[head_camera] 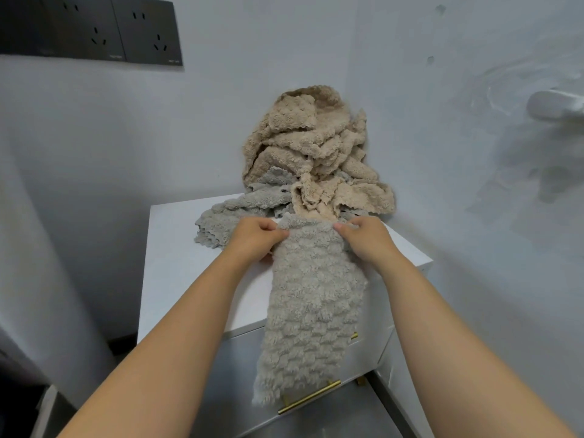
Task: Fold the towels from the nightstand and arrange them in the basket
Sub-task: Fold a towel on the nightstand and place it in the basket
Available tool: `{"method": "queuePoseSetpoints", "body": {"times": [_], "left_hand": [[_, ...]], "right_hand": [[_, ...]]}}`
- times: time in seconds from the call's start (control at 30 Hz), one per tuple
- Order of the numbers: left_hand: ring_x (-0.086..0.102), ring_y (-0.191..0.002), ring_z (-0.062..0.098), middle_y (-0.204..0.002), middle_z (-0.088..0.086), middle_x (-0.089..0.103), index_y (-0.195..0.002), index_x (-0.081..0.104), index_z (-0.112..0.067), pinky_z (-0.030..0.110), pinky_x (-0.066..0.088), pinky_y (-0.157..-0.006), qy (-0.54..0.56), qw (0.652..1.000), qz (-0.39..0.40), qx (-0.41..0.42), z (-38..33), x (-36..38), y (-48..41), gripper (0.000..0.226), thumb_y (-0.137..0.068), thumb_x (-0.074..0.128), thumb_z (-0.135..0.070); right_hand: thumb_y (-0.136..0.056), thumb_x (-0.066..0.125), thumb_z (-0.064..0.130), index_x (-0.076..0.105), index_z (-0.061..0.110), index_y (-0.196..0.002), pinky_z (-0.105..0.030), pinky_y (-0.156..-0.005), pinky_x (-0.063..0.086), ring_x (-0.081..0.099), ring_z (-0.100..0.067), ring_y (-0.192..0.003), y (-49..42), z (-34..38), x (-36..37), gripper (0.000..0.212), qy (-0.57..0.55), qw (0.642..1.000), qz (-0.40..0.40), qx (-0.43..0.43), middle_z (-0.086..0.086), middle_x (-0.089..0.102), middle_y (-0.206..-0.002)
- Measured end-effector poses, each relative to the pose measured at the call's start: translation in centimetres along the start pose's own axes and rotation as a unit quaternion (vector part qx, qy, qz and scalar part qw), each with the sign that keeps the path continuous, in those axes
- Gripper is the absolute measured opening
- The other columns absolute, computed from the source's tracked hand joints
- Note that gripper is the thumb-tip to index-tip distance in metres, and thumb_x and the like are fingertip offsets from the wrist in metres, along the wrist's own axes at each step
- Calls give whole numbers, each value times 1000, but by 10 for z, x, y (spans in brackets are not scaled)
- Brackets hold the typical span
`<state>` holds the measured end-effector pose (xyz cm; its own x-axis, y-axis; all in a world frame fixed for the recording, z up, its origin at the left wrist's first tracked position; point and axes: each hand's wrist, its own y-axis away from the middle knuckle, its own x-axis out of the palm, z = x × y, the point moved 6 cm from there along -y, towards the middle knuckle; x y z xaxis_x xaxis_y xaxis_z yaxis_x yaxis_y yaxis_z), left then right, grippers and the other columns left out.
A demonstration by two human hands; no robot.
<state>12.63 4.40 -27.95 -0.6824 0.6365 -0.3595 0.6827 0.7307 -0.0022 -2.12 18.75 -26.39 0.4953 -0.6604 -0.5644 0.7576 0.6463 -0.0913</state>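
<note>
A grey fluffy towel [311,298] hangs down over the front of the white nightstand [177,248]. My left hand [252,237] pinches its top left corner and my right hand [368,237] pinches its top right corner, holding the upper edge stretched between them. Behind my hands a heap of beige towels [311,143] is piled against the wall corner. More grey towels [227,216] lie crumpled under and beside that heap, at the left. No basket is in view.
The nightstand stands in a corner between two pale walls and has drawers with brass handles [308,398]. Dark wall sockets [94,30] sit at the upper left. A white fitting [556,104] sticks out of the right wall.
</note>
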Motion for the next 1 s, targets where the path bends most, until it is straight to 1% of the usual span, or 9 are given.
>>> {"method": "queuePoseSetpoints", "body": {"times": [0.07, 0.2, 0.37, 0.53, 0.67, 0.73, 0.83, 0.9, 1.0], "left_hand": [[48, -48, 11, -58, 1, 50, -63, 50, -14, 22, 42, -50, 62, 998, 28, -12, 1, 0, -1, 30, -89, 65, -17], [45, -40, 5, -56, -3, 45, -69, 44, -16, 20, 41, -45, 129, 990, 45, -28, 0, -1, -2, 29, -95, 54, -15], [42, -39, 9, -57, 1, 43, -76, 47, -16, 20, 36, -44, 148, 987, 30, -55, 8, -2, -1, 21, -95, 52, -9], [39, -41, 11, -54, 1, 42, -86, 52, -18, 25, 32, -50, 168, 983, 54, -53, 9, -1, -2, 16, -92, 54, -3], [45, -47, 13, -52, -3, 53, -99, 59, -23, 29, 39, -54, 159, 984, 68, -32, 5, 0, -1, 28, -90, 54, 3], [49, -52, 15, -59, -1, 58, -104, 60, -24, 32, 43, -58, 162, 984, 75, -25, 4, 1, -1, 31, -89, 55, 3], [51, -59, 16, -77, 7, 61, -116, 57, -22, 31, 45, -60, 180, 980, 85, -19, 4, 1, 0, 33, -88, 62, -5], [53, -65, 16, -80, 2, 67, -113, 54, -26, 31, 44, -62, 171, 982, 75, -20, 4, 1, -1, 33, -87, 67, -14], [58, -63, 14, -64, -8, 67, -98, 60, -21, 30, 47, -64, 165, 985, 53, -11, 1, 1, 0, 19, -84, 70, -13]], "right_hand": [[-94, 57, 26, 39, 13, -62, -27, -53, 29, 32, -15, -51, -3, -1, -3, 39, -51, 999, -7, -5, -1, 35, -56], [-97, 51, 33, 54, 13, -80, -32, -60, 49, 49, -14, -52, -6, -9, -7, 26, -224, 973, 12, 62, -2, 48, -66], [-97, 53, 32, 56, 7, -102, -28, -55, 54, 54, -18, -60, -4, -18, -3, 25, -262, 959, 40, 98, -8, 55, -83], [-89, 66, 22, 63, 12, -88, -27, -56, 51, 54, -15, -59, -4, -9, -6, 10, -237, 971, -9, 37, -5, 62, -82], [-83, 73, 22, 65, 13, -90, -33, -63, 51, 55, -17, -63, -6, -11, -2, 13, -253, 966, -26, 55, -4, 65, -80], [-83, 72, 17, 67, 12, -82, -34, -66, 52, 56, -18, -64, -5, -12, -3, 7, -250, 966, -32, 51, -6, 65, -77], [-84, 69, 7, 65, 11, -74, -28, -62, 52, 55, -15, -61, -5, -9, -7, 12, -261, 964, -32, 43, -4, 61, -71], [-85, 67, 3, 63, 10, -74, -27, -62, 53, 56, -16, -64, -5, -7, -8, 13, -276, 960, -18, 44, -4, 60, -72], [-85, 66, 1, 61, 12, -72, -29, -67, 52, 56, -15, -71, -7, -11, -10, 18, -253, 966, -5, 56, -3, 60, -74]]}}
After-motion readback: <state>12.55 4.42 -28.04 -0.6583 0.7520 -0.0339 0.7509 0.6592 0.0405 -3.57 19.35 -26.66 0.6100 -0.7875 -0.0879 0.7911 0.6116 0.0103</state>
